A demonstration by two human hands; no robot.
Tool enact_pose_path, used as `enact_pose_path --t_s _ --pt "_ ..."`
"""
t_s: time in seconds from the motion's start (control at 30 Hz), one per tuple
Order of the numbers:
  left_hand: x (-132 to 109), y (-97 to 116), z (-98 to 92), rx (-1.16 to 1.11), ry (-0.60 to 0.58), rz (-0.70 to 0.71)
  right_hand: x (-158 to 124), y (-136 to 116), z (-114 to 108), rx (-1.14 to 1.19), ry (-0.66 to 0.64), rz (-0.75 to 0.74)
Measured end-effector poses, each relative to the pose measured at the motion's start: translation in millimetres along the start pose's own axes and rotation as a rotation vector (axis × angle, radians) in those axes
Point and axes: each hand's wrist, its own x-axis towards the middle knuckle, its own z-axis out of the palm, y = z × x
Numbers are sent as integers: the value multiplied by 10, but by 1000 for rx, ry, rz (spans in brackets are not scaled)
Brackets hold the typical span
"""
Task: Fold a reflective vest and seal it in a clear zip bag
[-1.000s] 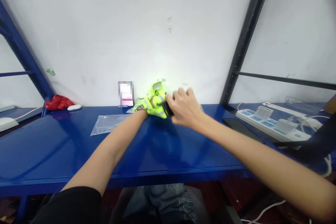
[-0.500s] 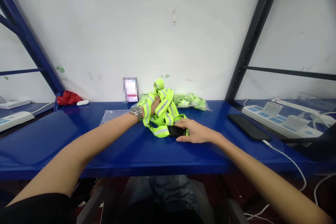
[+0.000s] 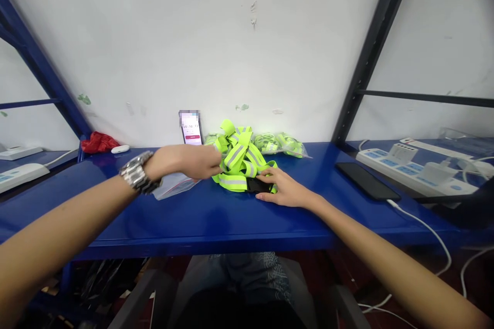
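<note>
loosely closed, the right hand has its thumb and fingers about the right end of a flat black plastic buckle at the near edge of a heap of neon-yellow straps with grey stripes. the left hand, fingers curled in, is at the heap's left side; whether it grips a strap, i cannot tell. the heap lies on a glossy blue tabletop, near clear plastic bags of similar straps.
</note>
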Motion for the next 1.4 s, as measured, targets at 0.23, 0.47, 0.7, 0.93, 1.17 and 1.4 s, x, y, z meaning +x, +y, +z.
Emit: enact_pose_path --t_s 0.23,0.47,0.7,0.93,1.17,1.4 --pt "149 585 695 -47 266 165 -14 -1 17 8 49 -68" --pt "241 348 1181 -377 260 154 -48 -17 61 -55 81 -57" --pt "177 342 1098 -436 204 140 -51 -55 55 -141 33 -21" --pt "186 392 1108 -360 233 181 -46 -37 61 -145 -9 -5" --pt "177 432 1094 -361 257 184 -41 -7 45 -107 6 -21" --pt "158 403 1147 -413 305 168 -80 67 35 -52 66 -5"
